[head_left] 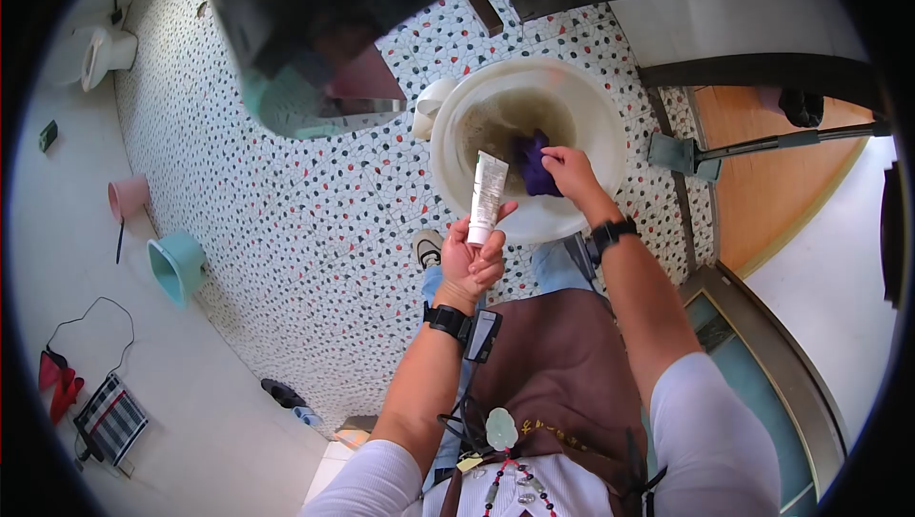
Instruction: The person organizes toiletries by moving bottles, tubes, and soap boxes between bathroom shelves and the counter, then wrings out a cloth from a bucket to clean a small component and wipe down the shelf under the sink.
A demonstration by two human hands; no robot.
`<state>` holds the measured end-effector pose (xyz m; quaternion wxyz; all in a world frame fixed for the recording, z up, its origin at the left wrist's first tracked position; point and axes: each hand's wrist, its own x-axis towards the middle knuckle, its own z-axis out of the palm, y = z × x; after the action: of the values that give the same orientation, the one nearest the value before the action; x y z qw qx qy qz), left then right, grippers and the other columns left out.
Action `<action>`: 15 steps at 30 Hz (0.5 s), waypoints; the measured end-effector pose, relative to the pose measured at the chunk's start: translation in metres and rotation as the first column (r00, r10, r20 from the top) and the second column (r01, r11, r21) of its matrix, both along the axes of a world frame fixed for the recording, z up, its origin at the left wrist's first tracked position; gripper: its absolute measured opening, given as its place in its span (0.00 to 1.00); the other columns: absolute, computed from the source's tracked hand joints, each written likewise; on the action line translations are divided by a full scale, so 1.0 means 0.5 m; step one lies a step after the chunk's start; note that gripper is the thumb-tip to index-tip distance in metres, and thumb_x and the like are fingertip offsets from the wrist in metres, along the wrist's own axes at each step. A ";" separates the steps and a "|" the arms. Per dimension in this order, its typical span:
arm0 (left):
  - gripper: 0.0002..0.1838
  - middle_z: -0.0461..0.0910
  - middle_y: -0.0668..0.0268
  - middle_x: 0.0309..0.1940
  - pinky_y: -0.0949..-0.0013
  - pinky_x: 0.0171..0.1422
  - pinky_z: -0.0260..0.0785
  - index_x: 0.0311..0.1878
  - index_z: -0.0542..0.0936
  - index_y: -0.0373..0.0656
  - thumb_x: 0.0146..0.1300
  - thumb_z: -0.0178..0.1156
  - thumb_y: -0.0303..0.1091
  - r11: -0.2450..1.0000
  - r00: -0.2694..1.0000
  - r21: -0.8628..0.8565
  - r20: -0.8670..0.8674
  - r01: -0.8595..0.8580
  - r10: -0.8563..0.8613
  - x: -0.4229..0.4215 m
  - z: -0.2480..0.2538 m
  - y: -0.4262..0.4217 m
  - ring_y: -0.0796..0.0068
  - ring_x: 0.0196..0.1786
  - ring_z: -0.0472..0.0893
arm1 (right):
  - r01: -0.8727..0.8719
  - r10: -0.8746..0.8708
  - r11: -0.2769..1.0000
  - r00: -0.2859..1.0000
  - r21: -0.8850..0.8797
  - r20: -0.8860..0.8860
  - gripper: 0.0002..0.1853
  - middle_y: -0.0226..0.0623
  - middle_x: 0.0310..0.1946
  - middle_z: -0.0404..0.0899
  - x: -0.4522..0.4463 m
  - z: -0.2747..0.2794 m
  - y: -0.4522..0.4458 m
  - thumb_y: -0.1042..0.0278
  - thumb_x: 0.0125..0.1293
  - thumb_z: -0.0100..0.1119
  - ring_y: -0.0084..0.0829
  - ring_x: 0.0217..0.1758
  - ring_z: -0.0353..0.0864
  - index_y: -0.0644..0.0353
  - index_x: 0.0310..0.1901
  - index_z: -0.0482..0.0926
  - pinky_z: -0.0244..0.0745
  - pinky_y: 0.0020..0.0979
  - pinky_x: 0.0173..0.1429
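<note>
My left hand [472, 255] is closed around the capped end of a white squeeze tube [487, 195], which it holds upright with small print facing me. Just right of it, my right hand [570, 172] pinches a dark purple cloth [539, 169]. Part of that cloth hangs into murky brownish water [496, 117] inside a white basin [610, 126]. Both hands are over the basin's near side. How far the cloth reaches under the water is hidden.
A white cup-like object [434, 102] sits against the basin's left rim. A long-handled floor tool [686, 155] lies to the right. Teal bucket [176, 267] and pink bucket [128, 197] are by the left wall. A dark glossy surface [286, 31] overhangs at the top.
</note>
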<state>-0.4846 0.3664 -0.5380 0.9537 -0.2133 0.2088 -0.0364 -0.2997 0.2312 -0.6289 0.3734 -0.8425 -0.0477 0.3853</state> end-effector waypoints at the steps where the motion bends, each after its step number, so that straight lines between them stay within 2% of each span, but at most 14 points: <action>1: 0.33 0.67 0.59 0.21 0.76 0.10 0.54 0.69 0.54 0.32 0.71 0.35 0.48 0.999 0.999 0.019 -0.032 0.029 -0.029 0.003 -0.004 0.006 0.81 0.10 0.60 | 0.064 -0.052 0.984 0.996 0.166 -0.073 0.14 0.44 0.41 0.83 -0.011 0.048 0.003 0.68 0.61 0.59 0.32 0.45 0.82 0.64 0.47 0.81 0.74 0.30 0.53; 2: 0.33 0.67 0.59 0.21 0.76 0.10 0.54 0.69 0.54 0.32 0.71 0.35 0.48 0.999 0.999 0.017 -0.030 0.029 -0.028 0.002 -0.016 0.009 0.81 0.10 0.60 | 0.139 -0.092 0.938 0.983 0.319 -0.156 0.13 0.41 0.41 0.84 -0.027 0.096 0.006 0.70 0.62 0.59 0.27 0.45 0.81 0.63 0.48 0.81 0.73 0.27 0.53; 4: 0.27 0.67 0.59 0.21 0.76 0.10 0.54 0.58 0.69 0.35 0.71 0.35 0.48 0.995 0.998 0.072 -0.014 0.065 -0.064 0.009 -0.042 0.014 0.81 0.10 0.60 | 0.109 -0.021 0.897 0.978 0.428 -0.206 0.12 0.35 0.40 0.83 -0.060 0.189 0.018 0.72 0.64 0.57 0.21 0.44 0.77 0.63 0.49 0.80 0.72 0.25 0.52; 5: 0.23 0.68 0.60 0.20 0.76 0.08 0.53 0.45 0.73 0.39 0.71 0.34 0.49 0.987 0.993 0.113 -0.043 0.115 -0.111 0.021 -0.038 0.015 0.81 0.09 0.59 | 0.042 0.040 0.883 0.985 0.467 -0.165 0.13 0.35 0.40 0.82 -0.078 0.213 0.026 0.73 0.64 0.57 0.21 0.45 0.77 0.63 0.49 0.79 0.72 0.25 0.52; 6: 0.23 0.68 0.60 0.20 0.76 0.08 0.53 0.45 0.73 0.39 0.71 0.34 0.49 0.987 0.993 0.110 -0.035 0.119 -0.116 0.027 -0.039 0.016 0.81 0.09 0.59 | -0.026 0.100 0.864 0.988 0.503 -0.121 0.13 0.34 0.40 0.82 -0.096 0.230 0.036 0.73 0.63 0.57 0.22 0.45 0.77 0.64 0.49 0.79 0.72 0.26 0.53; 7: 0.23 0.68 0.61 0.20 0.76 0.08 0.53 0.44 0.72 0.39 0.71 0.35 0.49 0.968 0.975 0.146 -0.121 0.204 -0.187 0.031 -0.040 0.018 0.81 0.08 0.58 | -0.010 0.044 0.850 0.998 0.527 -0.051 0.14 0.38 0.39 0.82 -0.115 0.242 0.048 0.74 0.60 0.60 0.26 0.44 0.79 0.65 0.49 0.77 0.73 0.28 0.51; 8: 0.23 0.68 0.61 0.19 0.76 0.07 0.52 0.43 0.72 0.39 0.71 0.35 0.49 0.941 0.945 0.177 -0.211 0.288 -0.250 0.033 -0.039 0.019 0.82 0.08 0.57 | -0.010 0.042 0.851 0.998 0.526 -0.048 0.14 0.38 0.39 0.82 -0.112 0.239 0.047 0.74 0.60 0.60 0.26 0.44 0.79 0.65 0.49 0.77 0.73 0.28 0.51; 10: 0.23 0.69 0.62 0.18 0.76 0.07 0.52 0.43 0.72 0.39 0.70 0.37 0.50 0.915 0.924 0.215 -0.255 0.341 -0.284 0.040 -0.017 0.023 0.82 0.07 0.56 | -0.046 0.017 0.906 0.997 0.421 0.073 0.14 0.43 0.38 0.82 -0.106 0.203 0.055 0.75 0.57 0.60 0.33 0.42 0.82 0.65 0.47 0.77 0.75 0.31 0.48; 11: 0.23 0.69 0.61 0.18 0.76 0.06 0.53 0.43 0.72 0.39 0.70 0.38 0.50 0.921 0.918 0.167 -0.254 0.351 -0.304 0.039 -0.010 0.022 0.82 0.07 0.56 | -0.020 -0.026 0.920 0.994 0.392 0.110 0.13 0.47 0.36 0.81 -0.100 0.168 0.057 0.75 0.56 0.60 0.38 0.39 0.83 0.64 0.44 0.77 0.75 0.33 0.45; 12: 0.23 0.69 0.61 0.18 0.76 0.06 0.53 0.44 0.72 0.39 0.70 0.39 0.51 0.925 0.911 0.116 -0.257 0.361 -0.323 0.032 -0.006 0.020 0.82 0.07 0.57 | 0.008 -0.074 0.940 0.981 0.340 0.181 0.13 0.44 0.34 0.82 -0.094 0.143 0.061 0.75 0.58 0.59 0.36 0.36 0.82 0.63 0.46 0.77 0.76 0.34 0.43; 14: 0.22 0.68 0.61 0.18 0.76 0.06 0.53 0.51 0.69 0.41 0.70 0.39 0.51 0.897 0.898 0.147 -0.218 0.417 -0.382 0.020 -0.004 0.013 0.82 0.07 0.56 | 0.230 -0.252 0.924 0.967 0.306 0.032 0.15 0.46 0.36 0.82 -0.082 0.041 0.054 0.73 0.59 0.58 0.35 0.39 0.82 0.63 0.48 0.77 0.75 0.34 0.47; 15: 0.22 0.68 0.62 0.18 0.77 0.06 0.53 0.51 0.69 0.41 0.70 0.40 0.50 0.876 0.894 0.200 -0.200 0.438 -0.401 0.023 0.011 0.004 0.82 0.07 0.56 | 0.585 -0.432 0.696 0.805 0.417 -0.407 0.15 0.47 0.38 0.82 -0.073 0.007 0.044 0.73 0.60 0.57 0.35 0.41 0.82 0.64 0.49 0.76 0.75 0.33 0.49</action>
<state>-0.4730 0.3685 -0.5323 0.9228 -0.0484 0.3252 -0.2010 -0.3364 0.2533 -0.6256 0.6835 -0.6245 0.1394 0.3512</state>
